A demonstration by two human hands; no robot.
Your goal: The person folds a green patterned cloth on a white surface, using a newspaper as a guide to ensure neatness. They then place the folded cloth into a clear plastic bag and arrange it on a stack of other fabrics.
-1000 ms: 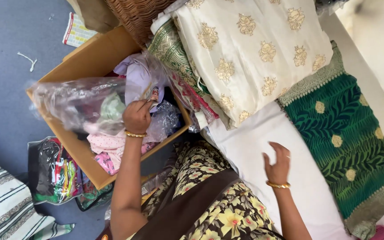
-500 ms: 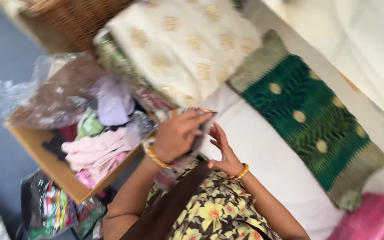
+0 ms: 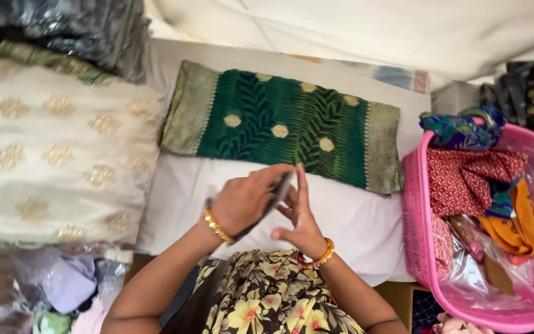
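Observation:
My left hand is closed around a thin, dark, flat object, seen edge-on and held over the white surface in front of me. My right hand stands upright beside it, with straight fingers touching the object's far end. Both wrists carry gold and orange bangles. Just beyond my hands lies a folded green cloth with a leaf pattern, gold dots and gold-woven ends.
A folded cream cloth with gold motifs lies at the left, with grey shiny fabric behind it. A pink plastic basket of mixed clothes stands at the right. Plastic-wrapped garments sit at the lower left.
My left hand came away from the cardboard box of clothes and now holds the dark flat object in front of me. My right hand rose to meet it. The view swung right.

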